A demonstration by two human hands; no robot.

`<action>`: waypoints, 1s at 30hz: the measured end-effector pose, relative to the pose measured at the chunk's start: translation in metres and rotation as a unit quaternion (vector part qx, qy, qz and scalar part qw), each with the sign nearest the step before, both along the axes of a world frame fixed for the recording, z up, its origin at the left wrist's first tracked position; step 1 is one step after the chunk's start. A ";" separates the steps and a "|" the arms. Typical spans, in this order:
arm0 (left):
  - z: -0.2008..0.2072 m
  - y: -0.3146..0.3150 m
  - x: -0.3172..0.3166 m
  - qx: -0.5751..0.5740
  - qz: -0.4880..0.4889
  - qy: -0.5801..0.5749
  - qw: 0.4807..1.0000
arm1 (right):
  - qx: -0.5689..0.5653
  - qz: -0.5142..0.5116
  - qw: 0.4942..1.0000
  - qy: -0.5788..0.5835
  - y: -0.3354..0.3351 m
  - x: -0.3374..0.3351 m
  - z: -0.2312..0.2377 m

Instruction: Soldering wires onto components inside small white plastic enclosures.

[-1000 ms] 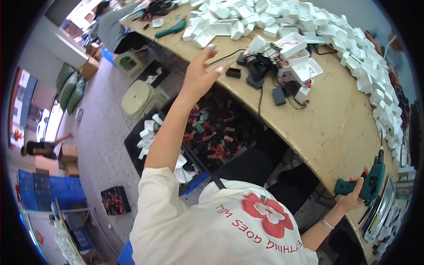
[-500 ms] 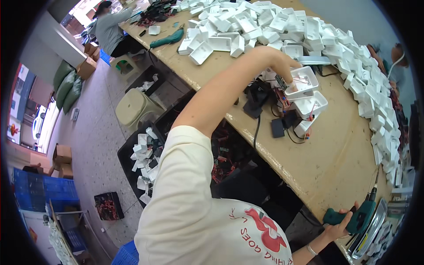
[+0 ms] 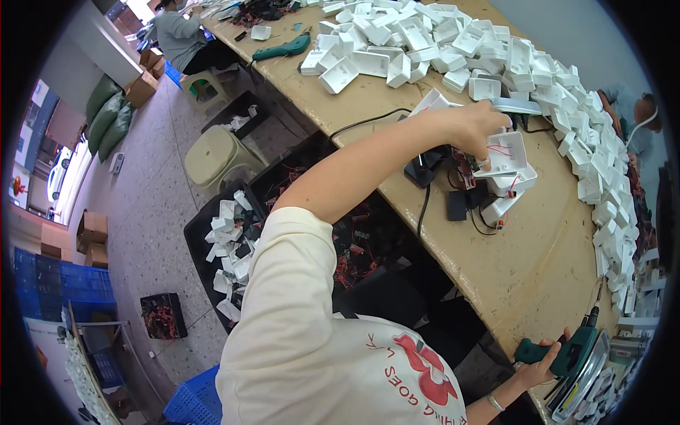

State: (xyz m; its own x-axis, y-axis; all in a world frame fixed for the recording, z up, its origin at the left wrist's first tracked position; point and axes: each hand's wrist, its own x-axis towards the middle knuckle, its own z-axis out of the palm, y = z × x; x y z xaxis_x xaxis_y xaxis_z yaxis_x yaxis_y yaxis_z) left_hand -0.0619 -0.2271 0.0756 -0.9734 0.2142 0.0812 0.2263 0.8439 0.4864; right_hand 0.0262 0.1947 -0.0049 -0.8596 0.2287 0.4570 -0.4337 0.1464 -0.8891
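Note:
My left hand [image 3: 483,134] reaches across the table, fingers bent down and closed at the left edge of an open white plastic case [image 3: 510,151] with thin red wires inside. This case sits on top of other white cases [image 3: 525,180]. Beside the fingertips lies a small circuit board with red wires [image 3: 464,164], partly hidden by the hand. Black boxy parts with cables [image 3: 457,204] rest next to it. At the lower right, my right hand [image 3: 542,365] is wrapped round a green power screwdriver [image 3: 575,350], its long bit pointing away from me.
A large heap of white cases [image 3: 418,42] curves along the table's far and right sides. A second green power tool [image 3: 282,48] lies at the far left. Black bins [image 3: 234,248], stools [image 3: 219,159] and a seated person [image 3: 180,39] are left of the table.
The view has shifted slightly, so the scene sits lower and to the right. My left hand stays at the case, its fingers pointing more downward. My right hand keeps hold of the power screwdriver.

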 end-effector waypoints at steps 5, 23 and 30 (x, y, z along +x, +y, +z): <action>-0.014 0.004 0.011 0.011 -0.013 0.069 0.997 | 0.020 -0.005 1.000 0.003 -0.002 0.001 0.001; -0.024 -0.033 0.027 0.597 0.125 0.226 0.760 | 0.026 -0.009 1.000 -0.008 -0.006 0.001 0.005; -0.005 -0.026 0.015 0.726 0.090 0.284 0.619 | 0.017 -0.003 1.000 -0.006 -0.004 -0.002 0.000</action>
